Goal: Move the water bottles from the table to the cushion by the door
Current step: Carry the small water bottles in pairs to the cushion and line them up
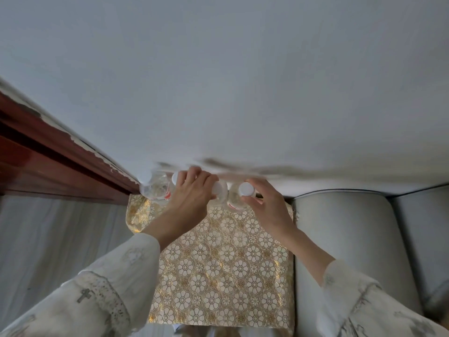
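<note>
Embroidered white sleeves [104,271] are stretched over the gold flowered cushion [218,268]. Four water bottles [155,188] are lined upright at its far edge, against the wall [218,81] beside the door frame [48,156], probably for support. One cap is gripped by the left hand [192,190]; another is pinched by the right hand [267,203].

Wide white sleeves [126,283], lace trim bands, grey embroidered cross [84,295] on left; forearms bare.
</note>
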